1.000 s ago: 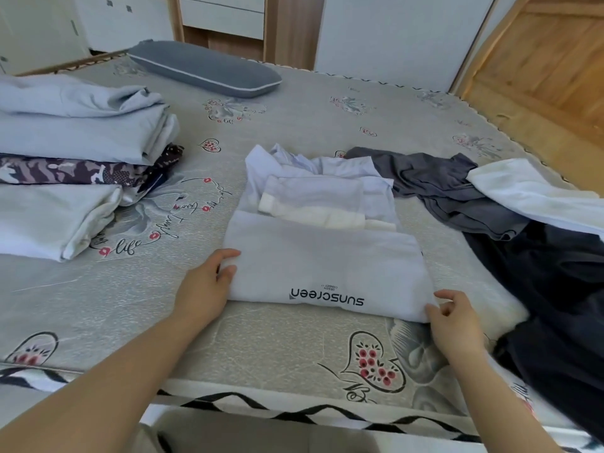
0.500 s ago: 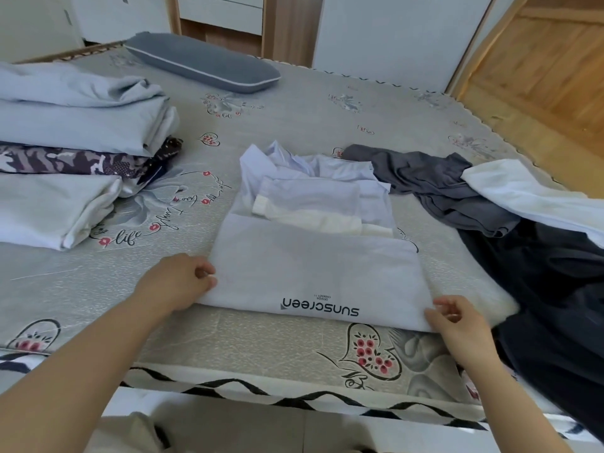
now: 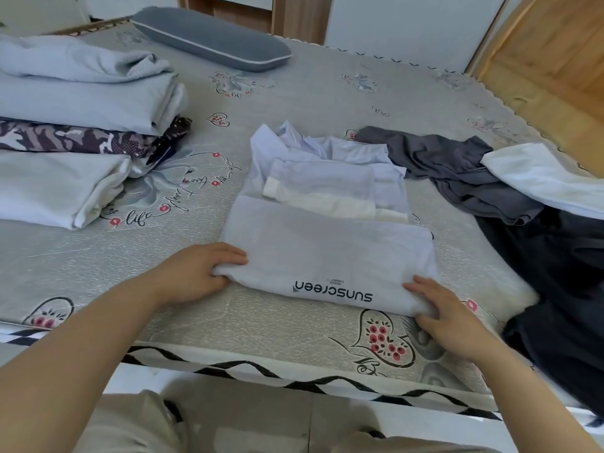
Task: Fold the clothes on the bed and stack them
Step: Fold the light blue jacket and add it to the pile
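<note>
Step in hand: folding of the pale blue sun-protection garment (image 3: pixel 327 256), which lies flat near the front edge of the bed (image 3: pixel 294 331), roughly central, with its lower portion already turned up so that the "sunscreen" print faces upward. The left hand (image 3: pixel 192 276) grips the near-left corner of the fold, fingers curled over the cloth and thumb beneath it. The right hand (image 3: pixel 447 318) pinches the near-right corner in the same way. Each grip is closed on fabric only. The next move appears to call for both corners to be raised together and carried toward the collar end, keeping the edge level so that the tucked sleeve (image 3: pixel 313 197) does not slip out. The folded stack (image 3: pixel 75 125) occupies the left edge of the bed, well apart from the garment; the path to it is unobstructed. Unfolded items remain at the right edge: a grey garment (image 3: pixel 457 168), a white garment (image 3: pixel 542 178) and a dark garment (image 3: pixel 562 282), the last lying just beside the right hand. A grey pillow (image 3: pixel 209 37) rests near the far edge
</note>
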